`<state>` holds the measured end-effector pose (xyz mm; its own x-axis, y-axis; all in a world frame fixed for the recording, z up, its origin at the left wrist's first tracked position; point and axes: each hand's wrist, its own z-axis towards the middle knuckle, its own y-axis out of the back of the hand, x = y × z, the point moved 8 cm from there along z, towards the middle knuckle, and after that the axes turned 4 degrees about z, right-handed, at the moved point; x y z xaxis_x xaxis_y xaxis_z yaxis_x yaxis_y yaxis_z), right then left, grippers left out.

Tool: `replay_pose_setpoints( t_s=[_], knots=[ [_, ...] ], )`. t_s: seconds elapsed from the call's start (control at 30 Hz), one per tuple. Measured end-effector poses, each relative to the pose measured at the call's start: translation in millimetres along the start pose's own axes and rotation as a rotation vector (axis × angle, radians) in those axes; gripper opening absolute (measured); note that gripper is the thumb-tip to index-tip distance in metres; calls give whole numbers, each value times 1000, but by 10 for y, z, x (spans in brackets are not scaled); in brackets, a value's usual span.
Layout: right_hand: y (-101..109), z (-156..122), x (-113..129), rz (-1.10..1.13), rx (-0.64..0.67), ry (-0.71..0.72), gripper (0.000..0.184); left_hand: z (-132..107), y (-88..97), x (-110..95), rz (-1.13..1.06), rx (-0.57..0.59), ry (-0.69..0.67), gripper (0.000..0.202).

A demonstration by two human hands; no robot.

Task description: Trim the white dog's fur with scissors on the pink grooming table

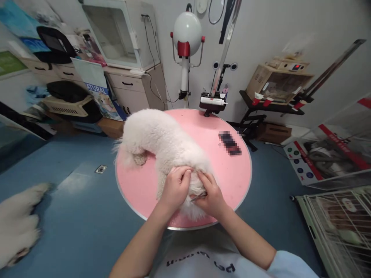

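A white fluffy dog (168, 135) stands on a round pink table (199, 119), its head toward me. At one side of the head, my left hand (177, 186) is closed, thumb against the curled forefinger, pinching the fur. Across the head, my right hand (213, 196) has its fingers bent around the other side, with the thumb lower near the muzzle. Most of the dog's face is hidden between the hands. A pixelated dark item (230, 143) lies on the tabletop to the right.
At the table's far edge, a post carries a tool holder (213, 103) with a white tube. A white dryer (188, 33) stands behind. Another white furry animal (20, 222) is on the blue floor at left. A wire cage (342, 220) stands at right.
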<state>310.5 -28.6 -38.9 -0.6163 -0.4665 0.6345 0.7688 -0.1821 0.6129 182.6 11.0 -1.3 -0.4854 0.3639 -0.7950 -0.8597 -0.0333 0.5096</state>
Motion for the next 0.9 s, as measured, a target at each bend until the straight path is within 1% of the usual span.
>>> replay_pose_setpoints(
  t_s=[0.07,0.13,0.2,0.23,0.27,0.3,0.37,0.4,0.43,0.47,0.53,0.57,0.6,0.67,0.73,0.77,0.83,0.87,0.9],
  knots=[
    [-55,-81,-43,-8,-50,8,75,-57,-127,184,51,-70,81,25],
    [-107,-169,-86,-13,-66,25,77,-156,-201,350,97,-139,139,27],
    [-119,-263,-113,-18,-36,42,77,-235,-228,414,123,-150,137,28],
    [-85,-311,-126,-16,-22,33,77,-254,-225,397,136,-141,111,28],
    [-7,-356,-140,-6,-29,5,77,-257,-218,351,156,-121,69,28],
    [118,-396,-153,9,-70,-41,75,-248,-211,286,184,-95,21,28],
    [440,-446,-127,21,-225,-120,64,-208,-218,144,255,-28,-77,27],
    [575,-437,-65,8,-293,-119,55,-187,-236,90,289,11,-116,26],
    [643,-388,38,-19,-311,-68,46,-169,-260,58,314,49,-145,26],
    [613,-298,151,-52,-251,4,38,-156,-286,51,326,83,-168,26],
    [350,-81,301,-100,-20,117,33,-150,-323,99,300,134,-202,24],
    [217,21,308,-127,50,122,33,-150,-317,159,261,143,-197,24],
    [100,112,284,-157,92,107,35,-149,-286,236,210,141,-176,24],
    [-57,233,221,-180,102,85,44,-141,-174,391,117,134,-100,25],
    [-136,256,153,-188,91,65,52,-120,33,455,87,77,-25,26],
    [-152,235,129,-188,81,64,54,-107,154,423,80,32,-13,25],
    [-146,155,113,-170,39,95,54,-83,354,271,-3,-59,-23,22],
    [-133,103,115,-149,8,121,54,-71,357,182,-104,-33,-33,23],
    [-121,49,113,-126,-23,146,54,-63,282,105,-222,49,-29,28]
  ],
)
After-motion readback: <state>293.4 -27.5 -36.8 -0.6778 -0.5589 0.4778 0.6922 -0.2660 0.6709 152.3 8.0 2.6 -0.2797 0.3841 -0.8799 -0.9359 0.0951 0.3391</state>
